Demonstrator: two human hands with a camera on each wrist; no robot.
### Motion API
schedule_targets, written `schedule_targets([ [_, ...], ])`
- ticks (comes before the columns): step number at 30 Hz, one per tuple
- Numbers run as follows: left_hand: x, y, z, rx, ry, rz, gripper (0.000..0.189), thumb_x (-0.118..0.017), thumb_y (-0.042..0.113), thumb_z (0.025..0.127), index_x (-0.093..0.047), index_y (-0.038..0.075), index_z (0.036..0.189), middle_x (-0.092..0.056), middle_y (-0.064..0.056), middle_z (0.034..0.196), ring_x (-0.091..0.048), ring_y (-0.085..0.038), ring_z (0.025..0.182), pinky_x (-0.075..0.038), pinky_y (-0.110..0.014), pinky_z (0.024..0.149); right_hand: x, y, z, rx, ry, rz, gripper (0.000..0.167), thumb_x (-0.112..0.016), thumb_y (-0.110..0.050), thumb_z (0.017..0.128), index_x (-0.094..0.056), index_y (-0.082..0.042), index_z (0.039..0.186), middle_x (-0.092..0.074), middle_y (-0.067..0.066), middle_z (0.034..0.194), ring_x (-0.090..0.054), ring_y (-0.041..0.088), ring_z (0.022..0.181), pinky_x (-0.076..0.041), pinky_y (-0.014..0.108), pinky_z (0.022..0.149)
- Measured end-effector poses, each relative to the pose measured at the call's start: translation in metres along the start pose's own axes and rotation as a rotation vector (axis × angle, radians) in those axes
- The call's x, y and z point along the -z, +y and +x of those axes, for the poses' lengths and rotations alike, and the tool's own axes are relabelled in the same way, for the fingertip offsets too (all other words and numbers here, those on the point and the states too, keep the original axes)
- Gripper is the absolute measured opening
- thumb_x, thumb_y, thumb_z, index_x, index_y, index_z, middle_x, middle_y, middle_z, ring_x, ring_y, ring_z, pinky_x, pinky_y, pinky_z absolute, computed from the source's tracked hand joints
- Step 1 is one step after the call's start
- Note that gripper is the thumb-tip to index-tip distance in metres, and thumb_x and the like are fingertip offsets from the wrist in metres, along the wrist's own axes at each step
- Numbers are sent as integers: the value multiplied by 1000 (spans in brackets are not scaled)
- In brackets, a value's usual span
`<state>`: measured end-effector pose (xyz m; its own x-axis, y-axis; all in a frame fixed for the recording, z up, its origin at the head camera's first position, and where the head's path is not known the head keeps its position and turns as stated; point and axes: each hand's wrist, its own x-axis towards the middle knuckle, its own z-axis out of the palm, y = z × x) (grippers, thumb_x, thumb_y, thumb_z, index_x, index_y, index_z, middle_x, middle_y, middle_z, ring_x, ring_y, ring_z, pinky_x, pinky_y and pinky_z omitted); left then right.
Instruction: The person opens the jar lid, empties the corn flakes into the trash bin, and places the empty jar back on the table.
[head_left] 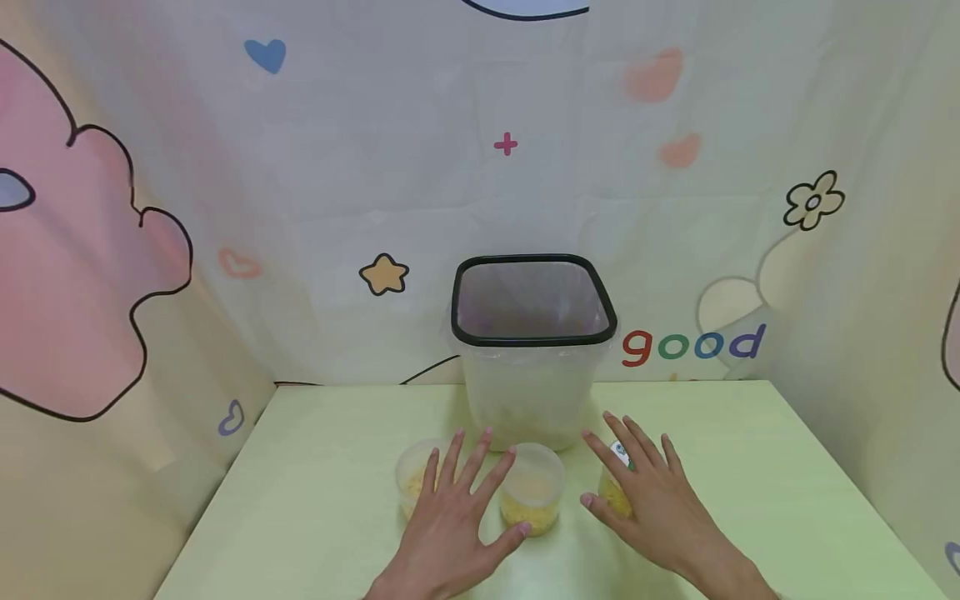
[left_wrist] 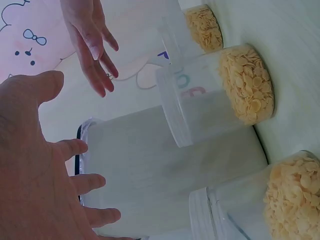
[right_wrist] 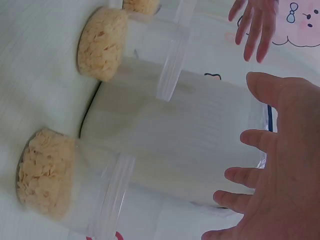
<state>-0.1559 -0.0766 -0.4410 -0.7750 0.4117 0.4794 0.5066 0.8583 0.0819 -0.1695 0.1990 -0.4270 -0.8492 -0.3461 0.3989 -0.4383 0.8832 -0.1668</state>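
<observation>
My left hand [head_left: 452, 525] hovers over the left clear plastic jar [head_left: 412, 467] with its fingers spread and nothing held. The right hand [head_left: 662, 510], also spread and holding nothing, hovers above the right jar [head_left: 617, 498] and partly hides it from the head camera. Between the hands stands the middle jar [head_left: 534, 496]. Pale yellow flakes [left_wrist: 247, 84] fill the lower part of each upright jar, as the wrist views show. In the right wrist view, a gap separates my fingers from the right jar [right_wrist: 75, 182].
Behind the jars stands a tall, translucent white bin [head_left: 528, 392] with a black rim, its top open. It is close to the patterned cloth backdrop [head_left: 337, 167]. The pale green tabletop [head_left: 300, 500] extends to both sides, with cloth at left and right.
</observation>
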Motion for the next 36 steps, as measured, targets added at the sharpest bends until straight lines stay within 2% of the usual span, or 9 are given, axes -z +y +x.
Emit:
schedule_targets([
  [12,-6,4,5,-5,-25,-29,77,-44,75,88,-35,34,152,-28,-3,162,-24,-36,150,-29,-63,112,-6,21,4,-49,-29,5,68,-64,-54,89,-43,-28,148,-36,11,156,-30,39,144,-21,71,110],
  [31,-17,12,13,-9,-68,-83,75,-41,74,90,-31,36,153,-23,-3,164,-19,-39,151,-28,-64,113,-36,49,8,-87,-47,-19,63,-66,-53,87,-54,-23,141,-45,15,149,-41,45,136,-35,72,101],
  [36,-20,13,13,-10,-58,-76,75,-42,74,89,-30,36,154,-24,-3,164,-22,-39,150,-30,-63,112,-41,53,8,-101,-56,1,61,-67,-53,86,-56,-23,139,-47,14,147,-43,44,134,-47,65,92],
])
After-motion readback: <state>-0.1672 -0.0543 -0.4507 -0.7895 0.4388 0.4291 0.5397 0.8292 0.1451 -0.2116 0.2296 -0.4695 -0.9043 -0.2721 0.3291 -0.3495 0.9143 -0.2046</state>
